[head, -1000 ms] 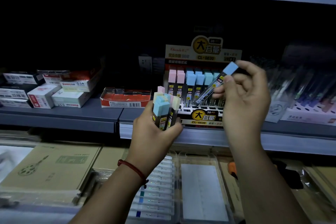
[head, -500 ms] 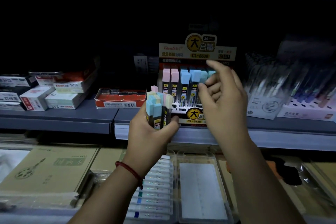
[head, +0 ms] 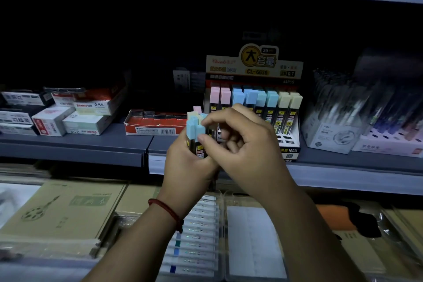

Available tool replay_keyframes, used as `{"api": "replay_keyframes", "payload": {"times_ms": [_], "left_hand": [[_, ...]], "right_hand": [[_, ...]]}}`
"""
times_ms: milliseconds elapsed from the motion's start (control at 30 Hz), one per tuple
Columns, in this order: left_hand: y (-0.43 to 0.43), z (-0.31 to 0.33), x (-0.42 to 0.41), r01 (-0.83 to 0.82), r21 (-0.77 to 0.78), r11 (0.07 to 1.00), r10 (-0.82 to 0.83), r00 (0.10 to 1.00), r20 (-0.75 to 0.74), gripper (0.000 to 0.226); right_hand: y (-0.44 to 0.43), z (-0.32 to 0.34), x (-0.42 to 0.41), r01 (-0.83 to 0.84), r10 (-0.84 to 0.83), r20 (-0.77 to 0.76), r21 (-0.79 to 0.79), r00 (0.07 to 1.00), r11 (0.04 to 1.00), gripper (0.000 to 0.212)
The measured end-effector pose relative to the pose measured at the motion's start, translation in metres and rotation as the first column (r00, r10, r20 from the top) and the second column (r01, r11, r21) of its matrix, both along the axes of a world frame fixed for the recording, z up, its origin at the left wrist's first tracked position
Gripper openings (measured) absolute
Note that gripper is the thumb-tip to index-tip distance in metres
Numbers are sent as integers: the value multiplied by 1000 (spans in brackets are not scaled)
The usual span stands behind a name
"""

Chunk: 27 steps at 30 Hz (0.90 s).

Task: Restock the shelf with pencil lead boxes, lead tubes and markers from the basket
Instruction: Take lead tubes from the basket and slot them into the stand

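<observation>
Right hand (head: pixel 249 144): my fingers (head: pixel 202 138) are curling in tight. Thumb and forefinger are pinching the cap of a blue-capped lead tube (head: pixel 199 130) at the front of the bundle; the other three fingers are folding into the palm. I cannot tell whether the tube is lifting clear of the rest.

Left hand (head: pixel 190 165): I am gripping the bundle of lead tubes (head: pixel 191 125) upright, fingers wrapping round the dark bodies, with blue, yellow and pink caps sticking out above. A red string bracelet (head: pixel 167 209) is sitting on that wrist.

Both hands are meeting just in front of the display box (head: pixel 254 68), which is standing on the grey shelf (head: pixel 75 142). Its rows of tubes (head: pixel 251 98) are showing pink caps on the left, blue in the middle and yellow on the right.

Left of the display box, a red open tray (head: pixel 155 126) is lying on the shelf, and further left small lead boxes (head: pixel 89 122) are stacking up. To the right, clear pen packs (head: pixel 329 135) are leaning back.

On the tier below my arms, a clear case of pens (head: pixel 196 236) is lying beside brown notebooks (head: pixel 64 208).
</observation>
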<state>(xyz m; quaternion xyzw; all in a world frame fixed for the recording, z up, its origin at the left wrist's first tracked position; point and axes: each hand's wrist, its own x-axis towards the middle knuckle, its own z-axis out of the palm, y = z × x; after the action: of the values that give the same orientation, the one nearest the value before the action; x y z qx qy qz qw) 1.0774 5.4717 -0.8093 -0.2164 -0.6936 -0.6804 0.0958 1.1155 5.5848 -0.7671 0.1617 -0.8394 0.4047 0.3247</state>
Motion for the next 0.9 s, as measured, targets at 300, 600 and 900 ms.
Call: {"api": "replay_keyframes", "payload": {"times_ms": [300,600,900], "left_hand": [[-11,6,-5,147,-18,989,-146,988,56,19],[-7,4,2,229,-100,968,-216,968,130,19],[-2,5,8,224,-200,954,-183,962,203,22]], "right_hand": [[9,4,-2,26,-30,168,25,985,999,57],[15,9,-7,-24,67,123,-325,990,945,26],[42,15,-2,-49,52,-15,-676,999,736,27]]}}
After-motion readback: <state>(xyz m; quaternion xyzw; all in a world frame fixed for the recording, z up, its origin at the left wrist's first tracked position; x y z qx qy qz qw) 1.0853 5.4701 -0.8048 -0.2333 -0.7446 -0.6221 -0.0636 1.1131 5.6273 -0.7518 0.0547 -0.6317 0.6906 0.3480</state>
